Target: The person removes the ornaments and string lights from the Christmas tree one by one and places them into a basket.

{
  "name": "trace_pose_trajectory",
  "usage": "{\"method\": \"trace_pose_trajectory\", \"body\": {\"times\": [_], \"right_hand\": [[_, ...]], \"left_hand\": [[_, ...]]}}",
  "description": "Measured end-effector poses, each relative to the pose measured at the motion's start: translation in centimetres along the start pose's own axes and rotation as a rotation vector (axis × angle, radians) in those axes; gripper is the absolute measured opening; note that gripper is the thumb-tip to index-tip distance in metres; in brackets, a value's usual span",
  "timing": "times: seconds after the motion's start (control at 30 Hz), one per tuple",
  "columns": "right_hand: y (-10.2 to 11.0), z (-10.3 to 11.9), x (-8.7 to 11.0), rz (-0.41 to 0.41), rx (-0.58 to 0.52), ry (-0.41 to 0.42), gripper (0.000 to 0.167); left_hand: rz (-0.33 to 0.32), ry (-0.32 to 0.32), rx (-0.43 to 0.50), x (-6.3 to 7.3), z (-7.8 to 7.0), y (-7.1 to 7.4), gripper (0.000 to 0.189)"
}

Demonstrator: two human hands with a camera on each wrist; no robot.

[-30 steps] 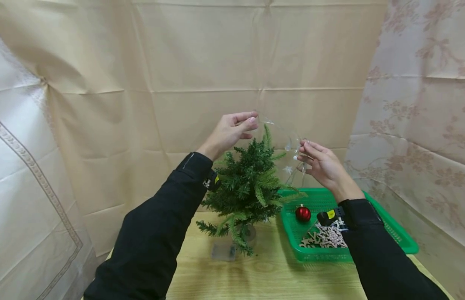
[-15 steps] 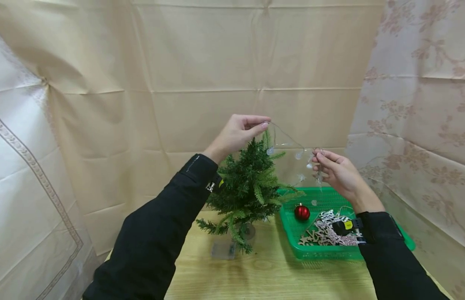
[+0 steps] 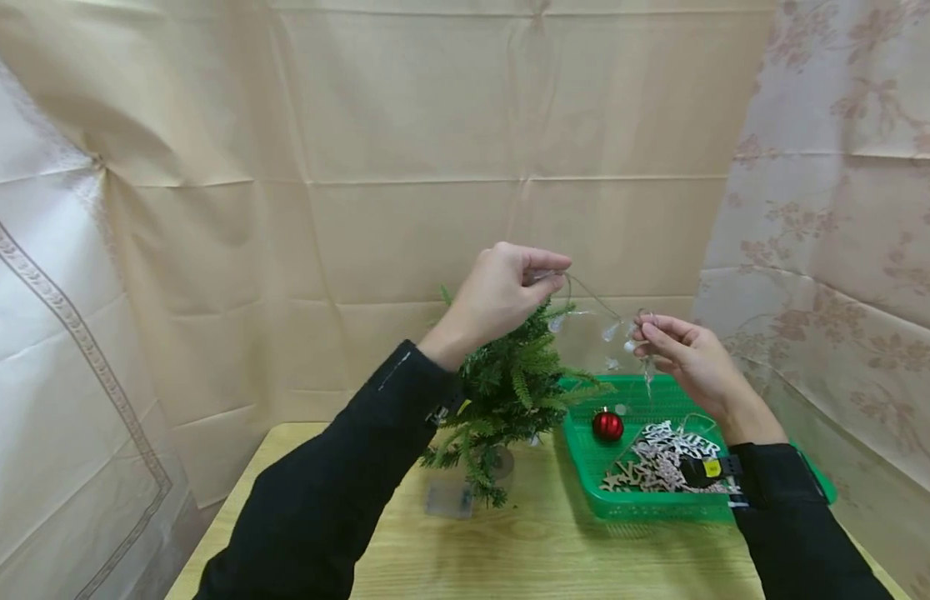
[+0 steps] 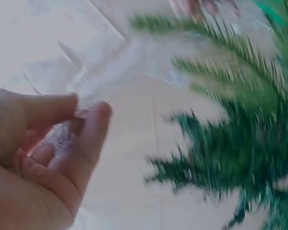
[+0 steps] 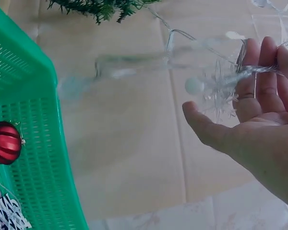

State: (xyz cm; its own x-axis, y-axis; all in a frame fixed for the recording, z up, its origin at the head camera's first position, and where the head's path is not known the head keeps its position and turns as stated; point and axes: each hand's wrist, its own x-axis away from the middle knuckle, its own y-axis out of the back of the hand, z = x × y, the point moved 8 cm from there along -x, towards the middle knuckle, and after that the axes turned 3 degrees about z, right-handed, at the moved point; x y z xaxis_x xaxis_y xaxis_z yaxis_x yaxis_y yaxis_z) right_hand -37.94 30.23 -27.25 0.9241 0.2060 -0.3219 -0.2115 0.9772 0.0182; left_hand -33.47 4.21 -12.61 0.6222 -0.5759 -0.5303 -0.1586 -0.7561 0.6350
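Note:
A clear string of fairy lights (image 3: pixel 610 332) hangs between the two hands, beside a small green Christmas tree (image 3: pixel 517 387). My left hand (image 3: pixel 498 296) pinches part of it between thumb and fingers near the treetop, which its wrist and sleeve partly cover. A sparkly clear piece (image 4: pixel 61 140) shows among those fingers in the left wrist view. To the right, above the basket, my right hand (image 3: pixel 690 362) holds the bunched strands in its fingers. A clear snowflake light (image 5: pixel 220 91) dangles from it in the right wrist view. Some of the wire is blurred.
A green plastic basket (image 3: pixel 594 504) stands right of the tree on the wooden table (image 3: pixel 540 554). Inside lie a red bauble (image 3: pixel 607 426) and a heap of cut-out ornaments (image 3: pixel 656 458). A small see-through box (image 3: pixel 448 498) lies before the tree.
Both hands have moved right and down, the left crossing in front of the treetop. Bulbs once near the right hand now hang along the strand between the hands.

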Motion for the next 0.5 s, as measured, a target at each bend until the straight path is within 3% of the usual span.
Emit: {"method": "trace_pose_trajectory", "body": {"times": [0.17,0.4,0.5], "right_hand": [[0.5,-0.2,0.2,-0.036,0.097,0.026,0.034],[1.6,-0.8,1.0,-0.081,0.444,0.008,0.049],[1.6,-0.9,1.7,-0.056,0.515,0.02,0.05]], "left_hand": [[-0.001,-0.042,-0.166,1.9,-1.3,-2.1,0.026],[0.019,-0.068,-0.353,3.7,-1.0,-5.2,0.029],[0.013,-0.117,-0.431,4.6,-1.6,-5.8,0.029]]}}
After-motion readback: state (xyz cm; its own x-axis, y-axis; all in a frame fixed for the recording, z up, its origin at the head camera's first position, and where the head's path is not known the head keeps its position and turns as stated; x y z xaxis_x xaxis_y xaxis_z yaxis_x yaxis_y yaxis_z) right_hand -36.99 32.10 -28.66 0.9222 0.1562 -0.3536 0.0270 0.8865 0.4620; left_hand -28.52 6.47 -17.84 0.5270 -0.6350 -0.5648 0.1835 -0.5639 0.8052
